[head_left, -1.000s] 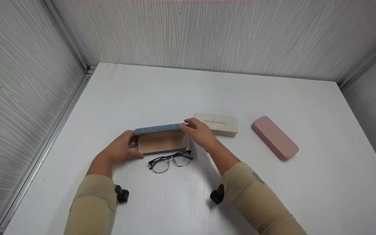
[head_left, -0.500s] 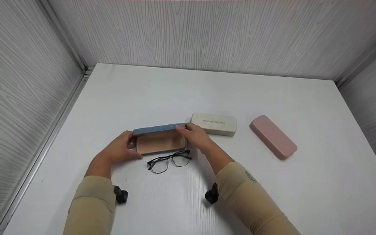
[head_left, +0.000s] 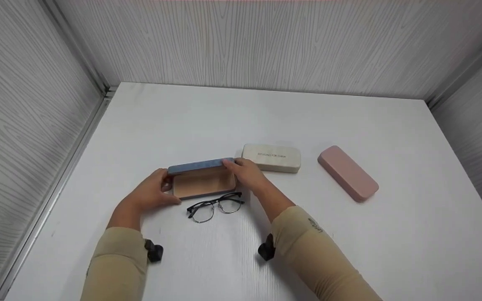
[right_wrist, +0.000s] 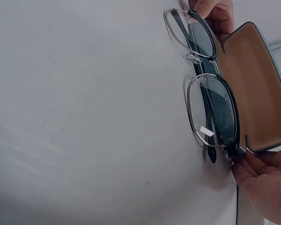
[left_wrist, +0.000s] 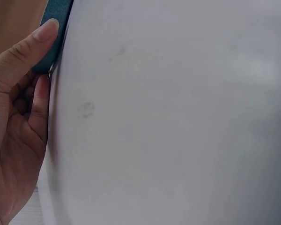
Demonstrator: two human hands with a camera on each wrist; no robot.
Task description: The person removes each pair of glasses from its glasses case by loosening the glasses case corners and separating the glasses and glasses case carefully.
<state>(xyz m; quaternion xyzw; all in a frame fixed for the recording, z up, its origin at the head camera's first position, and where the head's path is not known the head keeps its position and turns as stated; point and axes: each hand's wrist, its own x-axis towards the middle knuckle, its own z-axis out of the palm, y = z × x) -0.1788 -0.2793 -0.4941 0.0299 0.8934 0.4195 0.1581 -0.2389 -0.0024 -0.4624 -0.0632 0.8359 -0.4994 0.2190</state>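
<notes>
A: Where do the browline eyeglasses lie?

B: On the white table, just in front of the blue eyeglass case, on the person's side of it.

A: Is anything gripping them?

B: No, both grips are on the case. The left hand grasps its left end, thumb at the front corner. The right hand pinches the right end, thumb on the raised lid.

A: Which way does the frame run?

B: Crosswise, nearly parallel to the case, with the right end a little farther from the person than the left. The temples look folded.

A: So which hand is nearer?

B: It's close. The left thumb tip is near the frame's left end, but in the right wrist view the right fingertips sit just beside its right end, so I'd judge the right hand a shade nearer. I can't tell whether they touch.

A: And if one of them were to lift the glasses?

B: To my mind, it would only need to come toward the person, then pinch across the narrow way.
</notes>
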